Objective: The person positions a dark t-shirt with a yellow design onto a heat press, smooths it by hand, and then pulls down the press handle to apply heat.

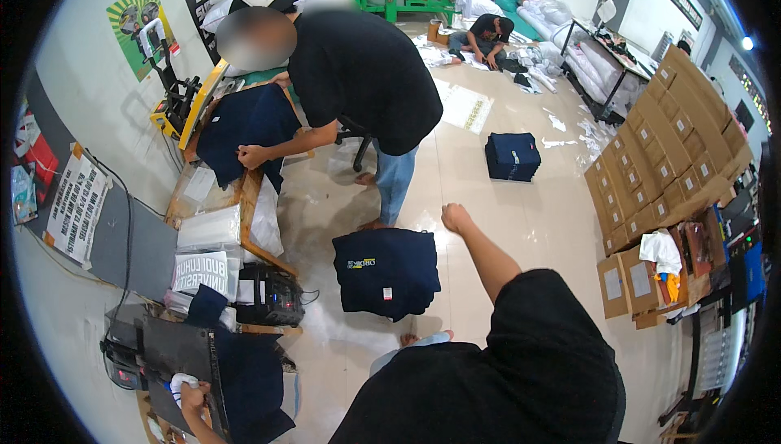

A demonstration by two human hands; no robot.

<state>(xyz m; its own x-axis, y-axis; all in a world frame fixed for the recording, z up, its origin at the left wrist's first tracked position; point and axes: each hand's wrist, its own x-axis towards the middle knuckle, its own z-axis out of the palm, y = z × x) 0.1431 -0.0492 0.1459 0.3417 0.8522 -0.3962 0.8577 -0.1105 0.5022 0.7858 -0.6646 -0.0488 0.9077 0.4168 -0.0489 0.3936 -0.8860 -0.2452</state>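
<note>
My left hand is closed around the white-wrapped handle of a heat press at the lower left. Under the press's dark plate lies a navy garment, which spreads out past its right edge. My right hand is held out in the air over the floor, fingers curled, with nothing visible in it. Below and left of that hand sits a stack of folded navy garments, the top one bearing a small print and a white-and-red tag.
A co-worker bends over another navy garment at a yellow heat press. Another person sits on the floor at the back. A smaller navy stack stands on the floor; cardboard boxes are piled at right.
</note>
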